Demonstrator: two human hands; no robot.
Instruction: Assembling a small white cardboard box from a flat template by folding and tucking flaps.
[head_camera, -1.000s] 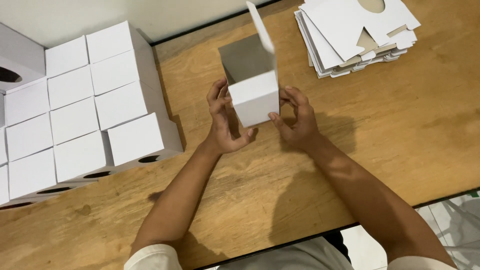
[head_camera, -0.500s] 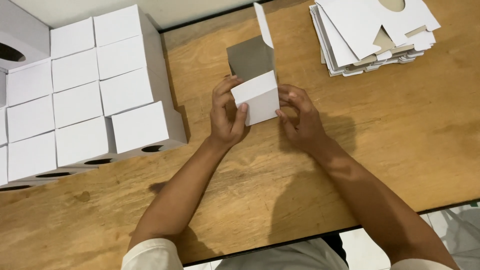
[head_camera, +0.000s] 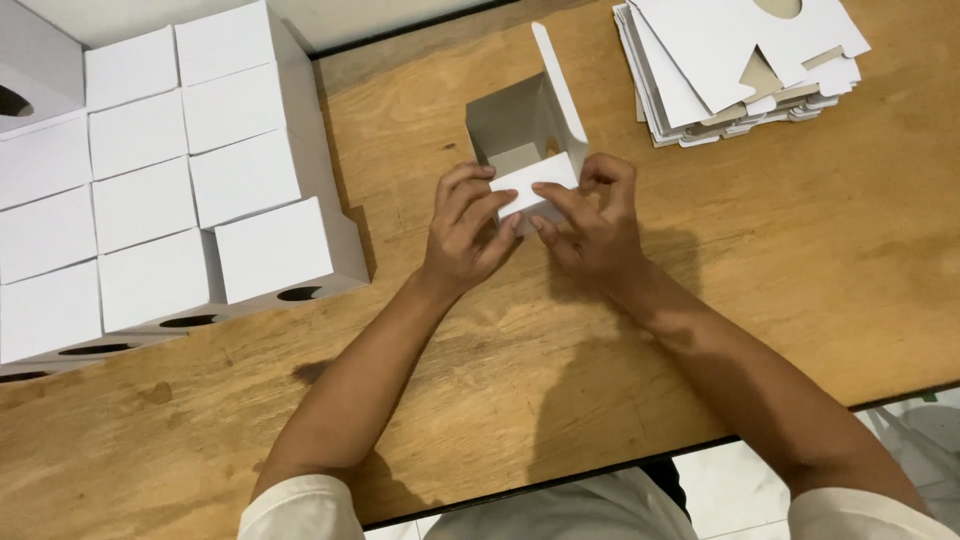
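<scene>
Two hands work one small box on a wooden table (head_camera: 800, 280). Biggest thing on the table: a block of finished white boxes (head_camera: 190, 180), packed side by side in rows, well left of the open box, some showing dark oval cutouts on their front faces. Next, a stack of flat cardboard sheets (head_camera: 720, 70), fanned a bit, up and to the right of the open box, apart from it. Open box (head_camera: 525, 135) stands at table centre, grey inside, mouth facing the camera, one long flap sticking up on its right edge. Its near white flap (head_camera: 535, 180) is folded down toward the person. Left hand (head_camera: 465, 235) grips the box's near left side, fingers curled onto the flap. Right hand (head_camera: 595, 225) pinches the flap's right corner, fingers bent tight. Hands nearly touch each other under the flap.
</scene>
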